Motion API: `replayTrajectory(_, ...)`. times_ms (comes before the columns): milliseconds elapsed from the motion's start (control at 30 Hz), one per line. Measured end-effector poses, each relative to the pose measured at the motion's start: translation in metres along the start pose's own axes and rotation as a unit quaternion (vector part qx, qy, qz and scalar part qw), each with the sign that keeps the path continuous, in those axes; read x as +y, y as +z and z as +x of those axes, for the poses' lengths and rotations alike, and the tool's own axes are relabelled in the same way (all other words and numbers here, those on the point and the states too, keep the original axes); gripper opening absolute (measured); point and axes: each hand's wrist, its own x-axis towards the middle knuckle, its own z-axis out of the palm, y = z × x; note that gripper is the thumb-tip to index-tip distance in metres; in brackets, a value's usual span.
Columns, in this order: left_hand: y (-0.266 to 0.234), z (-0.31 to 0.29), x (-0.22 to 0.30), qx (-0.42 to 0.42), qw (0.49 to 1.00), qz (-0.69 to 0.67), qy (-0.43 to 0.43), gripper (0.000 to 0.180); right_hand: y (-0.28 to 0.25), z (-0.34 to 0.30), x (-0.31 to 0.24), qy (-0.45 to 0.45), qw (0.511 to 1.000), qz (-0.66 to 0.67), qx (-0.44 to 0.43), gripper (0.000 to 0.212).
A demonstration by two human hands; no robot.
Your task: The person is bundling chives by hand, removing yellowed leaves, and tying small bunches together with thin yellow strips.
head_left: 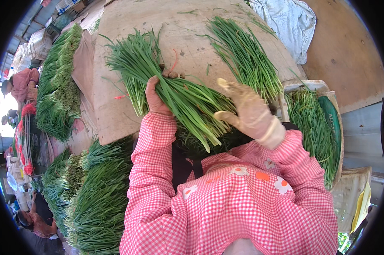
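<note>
My bare left hand is wrapped round a thick bunch of garlic chives, its leafy tips up and left, its pale stem ends down and right. My right hand, in a pale, stained glove, is open beside those stem ends, thumb and fingers apart. Whether the thumb touches the stems, I cannot tell. Beneath the held bunch, more chives lie on the wooden board. A loose pile of chives rests on the board's far right. Near my left fingertips shows a thin red strip.
At my right stands a white box of chives with a green wrapper. Large chive heaps lie at left, near and far. A patterned pale cloth sits at the far right. Red ties hang at left, where other people work.
</note>
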Motion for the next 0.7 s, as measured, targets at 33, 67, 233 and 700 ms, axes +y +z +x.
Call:
replayTrajectory(33, 0.001, 0.002, -0.004, -0.001, 1.000, 0.000, -0.012, 0.038, 0.015, 0.001, 0.000, 0.038, 0.999, 0.027, -0.021, 0.055)
replayTrajectory(67, 0.001, 0.003, -0.007, -0.002, 1.000, 0.000, -0.023, 0.039, 0.018, 0.002, 0.002, 0.095, 0.982, 0.150, -0.071, 0.055)
replayTrajectory(233, 0.000, -0.006, 0.003, 0.021, 0.997, 0.053, -0.057, 0.048, 0.039, -0.001, 0.015, 0.194, 0.865, 0.432, -0.164, 0.050)
replayTrajectory(700, 0.005, -0.009, -0.009, -0.080, 0.993, -0.021, -0.089, 0.039, 0.038, -0.010, 0.020, 0.172, 0.965, 0.182, -0.080, 0.037)
